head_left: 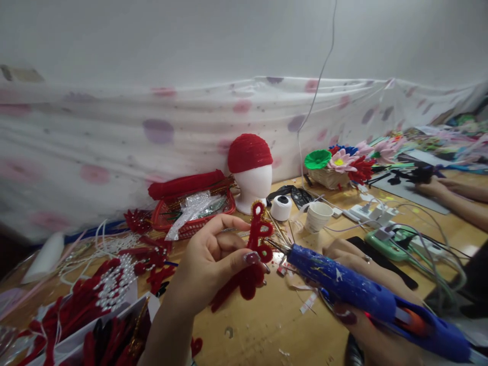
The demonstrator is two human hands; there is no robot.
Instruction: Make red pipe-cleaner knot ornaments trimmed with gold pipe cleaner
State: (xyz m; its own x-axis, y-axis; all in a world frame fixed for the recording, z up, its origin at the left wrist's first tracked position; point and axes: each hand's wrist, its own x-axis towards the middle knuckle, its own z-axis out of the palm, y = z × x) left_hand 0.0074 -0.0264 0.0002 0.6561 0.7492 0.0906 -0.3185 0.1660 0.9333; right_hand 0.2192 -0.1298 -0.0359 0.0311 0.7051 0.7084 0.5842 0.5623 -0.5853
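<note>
Between the thumb and fingers of my left hand (215,262) is a red fuzzy pipe-cleaner ornament (254,249), bent into several loops with gold trim along its upper end. My right hand (366,305) is wrapped round a blue hot glue gun (343,279). The gun's metal nozzle points left and lies right beside the ornament's looped edge; whether it touches cannot be made out. Behind them stands a white foam mannequin head (252,185) with a red wrapped cap (249,153).
At left are a red basket (183,231), pearl strands (116,282) and a box of red stems (110,338). A paper cup (318,217), white spool (281,208), power strips (387,244) with cables and a flower basket (330,178) stand right. Another person's hands (434,188) work at far right.
</note>
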